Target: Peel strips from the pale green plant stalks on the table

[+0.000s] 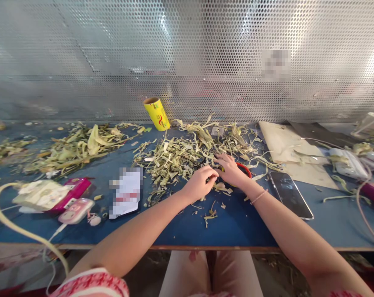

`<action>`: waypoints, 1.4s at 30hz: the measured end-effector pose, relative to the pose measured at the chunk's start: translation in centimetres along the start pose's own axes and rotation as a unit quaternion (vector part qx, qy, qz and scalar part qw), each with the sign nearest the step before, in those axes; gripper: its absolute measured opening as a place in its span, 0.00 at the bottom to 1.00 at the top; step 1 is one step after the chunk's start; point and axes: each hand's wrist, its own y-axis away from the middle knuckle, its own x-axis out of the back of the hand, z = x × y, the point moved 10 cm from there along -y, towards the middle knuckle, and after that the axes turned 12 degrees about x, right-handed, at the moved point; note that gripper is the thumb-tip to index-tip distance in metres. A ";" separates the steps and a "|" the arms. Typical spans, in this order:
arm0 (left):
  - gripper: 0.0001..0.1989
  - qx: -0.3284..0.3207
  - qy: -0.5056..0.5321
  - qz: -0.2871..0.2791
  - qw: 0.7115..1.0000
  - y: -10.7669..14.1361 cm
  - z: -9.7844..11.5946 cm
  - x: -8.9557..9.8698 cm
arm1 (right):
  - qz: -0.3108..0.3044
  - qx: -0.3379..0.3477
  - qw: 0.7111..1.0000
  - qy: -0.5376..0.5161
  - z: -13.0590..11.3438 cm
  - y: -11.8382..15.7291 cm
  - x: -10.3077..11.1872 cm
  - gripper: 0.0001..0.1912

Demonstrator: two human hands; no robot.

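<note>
In the head view my left hand (pixel 200 183) is closed in a pinch at the front edge of a pile of dried, pale green plant strips (pixel 173 152). Whatever its fingertips hold is hidden. Close beside it, on the right, my right hand (pixel 230 170) rests over the pile with its fingers stretched out and slightly apart. The two hands meet or nearly meet at the thumb and fingertips. A red curved rim (pixel 245 169) shows beside my right wrist, mostly covered by the hand. Small loose scraps (pixel 210 214) lie on the blue table (pixel 181 231) in front.
A yellow cardboard tube (pixel 157 114) stands tilted behind the pile. A phone with a lit screen (pixel 126 194) lies left, a dark phone (pixel 290 194) right. More dried leaves (pixel 78 146), a pink device (pixel 76 210), cables and brown paper (pixel 292 144) flank the hands. Perforated metal (pixel 187 49) rises behind.
</note>
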 end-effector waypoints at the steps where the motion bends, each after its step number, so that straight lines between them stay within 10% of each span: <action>1: 0.07 -0.005 0.001 -0.005 1.000 0.0 0.1 -0.1 | -0.032 -0.012 0.999 0.012 0.0 0.1 -0.5 0.21; 9: 0.08 -0.020 -0.001 -0.017 1.000 0.3 0.7 -0.4 | -0.106 -0.024 0.993 0.039 -0.6 0.3 -1.5 0.26; 16: 0.07 -0.011 -0.001 0.006 1.000 0.1 0.5 0.1 | 0.094 0.001 0.985 -0.142 0.7 -0.3 1.1 0.22; 26: 0.07 0.044 0.053 0.070 0.995 -0.2 -1.5 1.5 | 0.242 -0.117 0.740 -0.616 1.6 0.6 2.2 0.19; 30: 0.12 0.091 0.116 0.086 0.985 -0.3 -3.0 1.6 | 0.225 -0.140 0.690 -0.673 0.6 0.7 2.4 0.21; 35: 0.18 0.109 0.179 0.065 0.976 -0.4 -3.6 0.9 | 0.207 -0.114 0.679 -0.695 -0.7 0.5 2.7 0.20; 42: 0.20 0.115 0.181 0.040 0.976 -0.3 -3.4 0.7 | 0.246 -0.108 0.733 -0.625 0.3 0.5 3.6 0.19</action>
